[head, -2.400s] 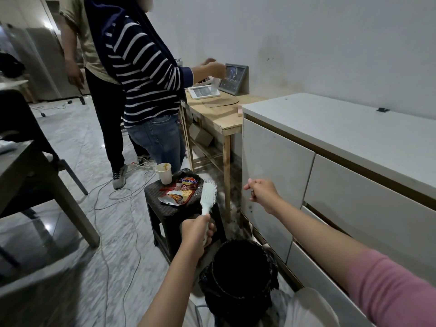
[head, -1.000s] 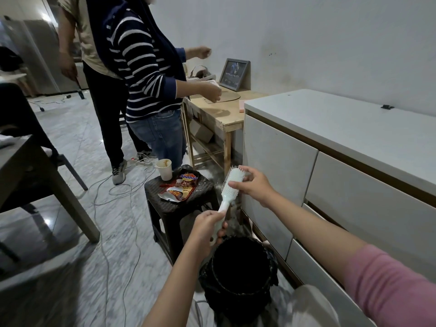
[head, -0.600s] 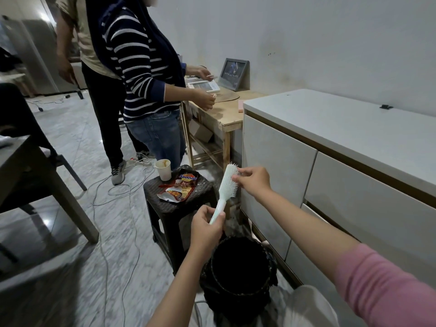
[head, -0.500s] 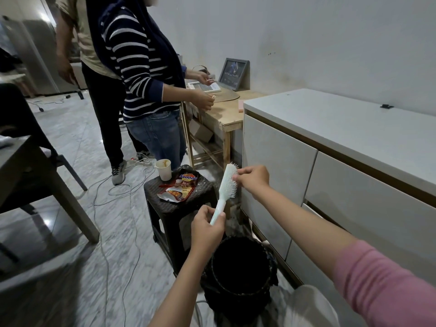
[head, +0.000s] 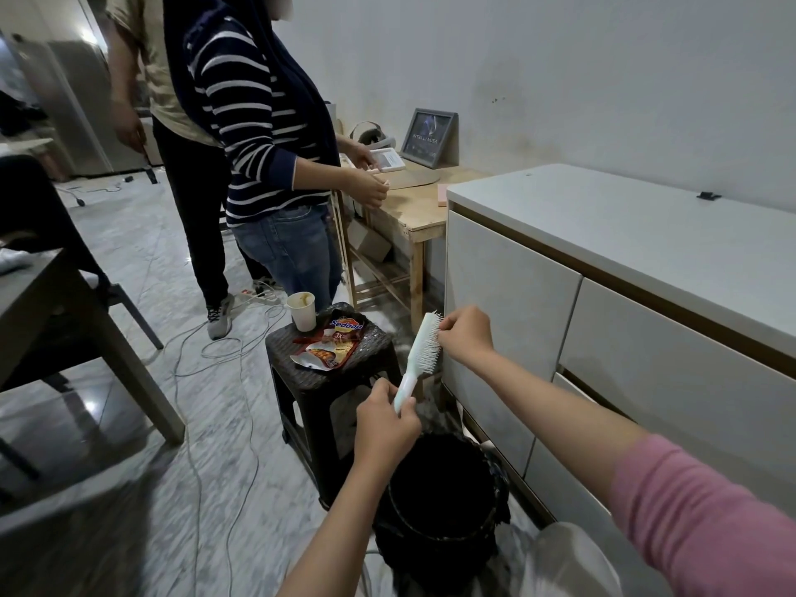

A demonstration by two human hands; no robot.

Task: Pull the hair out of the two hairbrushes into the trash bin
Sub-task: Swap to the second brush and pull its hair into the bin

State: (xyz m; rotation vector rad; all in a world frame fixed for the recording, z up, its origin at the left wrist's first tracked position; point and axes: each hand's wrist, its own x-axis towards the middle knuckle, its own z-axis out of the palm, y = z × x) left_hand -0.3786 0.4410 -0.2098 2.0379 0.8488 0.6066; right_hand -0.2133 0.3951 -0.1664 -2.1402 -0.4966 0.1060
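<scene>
The hairbrush (head: 421, 354) is being held up in the air, just above and behind the trash bin (head: 439, 501), which is sitting on the floor beside the white cabinet (head: 603, 321). Its long axis is running steeply upward from the handle at the bottom to the head at the top, leaning a little to the right, with the bristles facing right. The left hand (head: 384, 420) is gripping the handle, fingers curled tight around it. The right hand (head: 465, 333) is the nearer one to the bristles: it is reaching in from the right, with its fingertips (head: 441, 333) pinched together at the upper bristles. Whether any hair is caught between them is too fine to tell. The bin's mouth is lying below the right hand and toward the person, so the pulled hair would have to travel down and back. Only one brush is showing.
</scene>
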